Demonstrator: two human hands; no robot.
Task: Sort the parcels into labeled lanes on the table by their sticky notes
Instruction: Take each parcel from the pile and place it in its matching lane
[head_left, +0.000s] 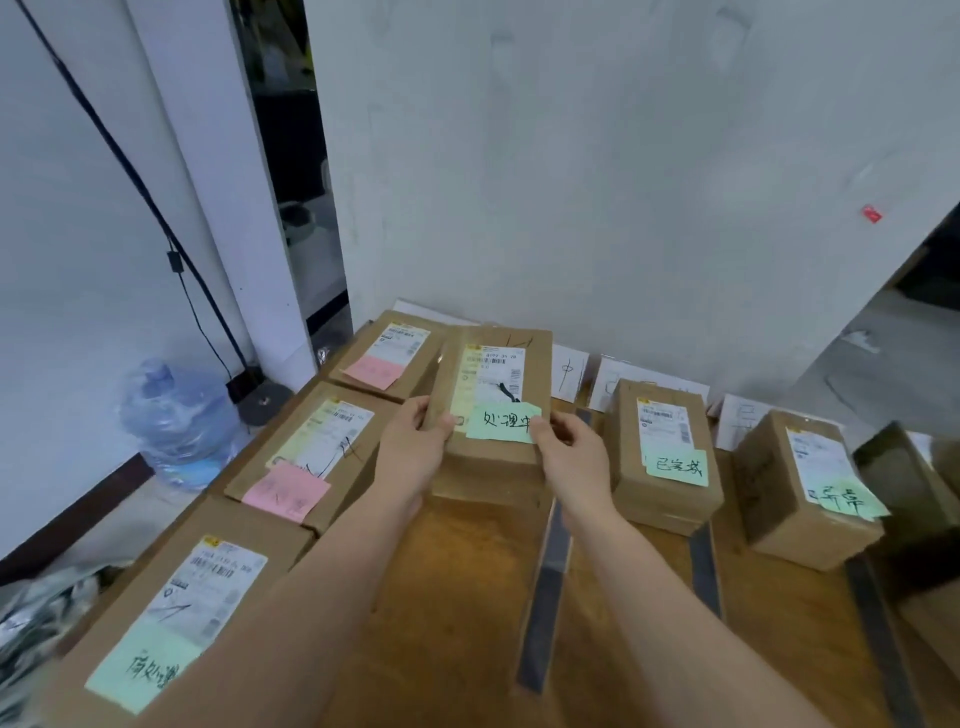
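The parcel (493, 384) with the green sticky note (503, 422) is in the middle of the frame, held between both hands. The left hand (415, 441) curls round its left edge, thumb on top. The right hand (569, 452) grips its right edge, thumb on the note's corner. The parcel's long side points away from the person, toward the wall. A white card (569, 371) stands just to its upper right. A dark tape strip (545, 571) runs along the desk (457, 597) just right of it. I think the parcel goes down left of that strip. I cannot tell if it touches the desk.
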